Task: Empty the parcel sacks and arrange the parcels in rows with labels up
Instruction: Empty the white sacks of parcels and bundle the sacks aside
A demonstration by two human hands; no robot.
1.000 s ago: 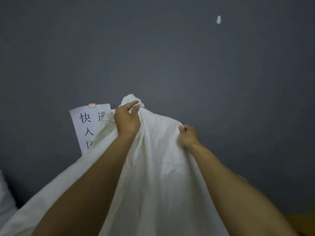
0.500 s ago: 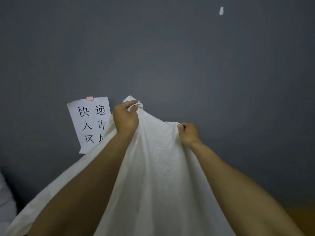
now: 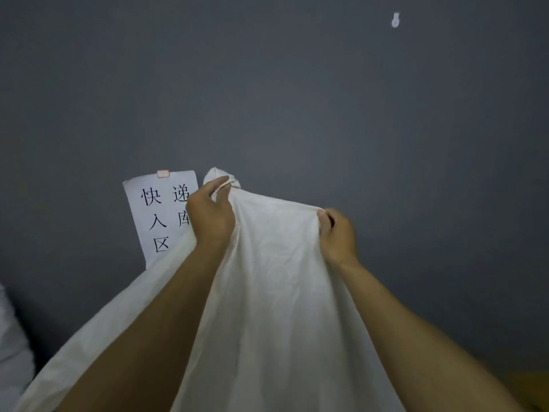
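I see a big dark grey wall (image 3: 297,99). It fills most of my view.

In front of it hangs a white sack (image 3: 276,292). It is held up in the air. It starts near the middle of my view and spreads wide down to 6 and 7 o'clock. The cloth has lots of little creases. I cannot tell what is inside it.

Two bare arms reach up to it. The left arm (image 3: 154,322) comes from 7 o'clock and lies across the front of the sack. The right arm (image 3: 416,328) comes from 5 o'clock, along the sack's right side.

At 9 o'clock from the left arm, at the edge of my view, is a pale white thing (image 3: 12,337). It is too blurry to name.

A white paper (image 3: 157,215) with big black signs is stuck on the wall. Its right side and bottom are hidden by the sack.

Now the hands. The left hand (image 3: 209,218) is at 3 o'clock from the paper. Its fingers are curled tight round the sack's bunched top corner, and a small knob of cloth pokes out at its 12 o'clock. The right hand (image 3: 338,236) is at 3 o'clock from the left hand, a bit lower. It pinches the sack's top edge. The edge is pulled tight between the two hands.

At 5 o'clock in the corner is an orange patch (image 3: 531,385).

A tiny white hook (image 3: 395,19) sits high on the wall at 1 o'clock. A small red tab (image 3: 163,173) is on the paper's top edge.
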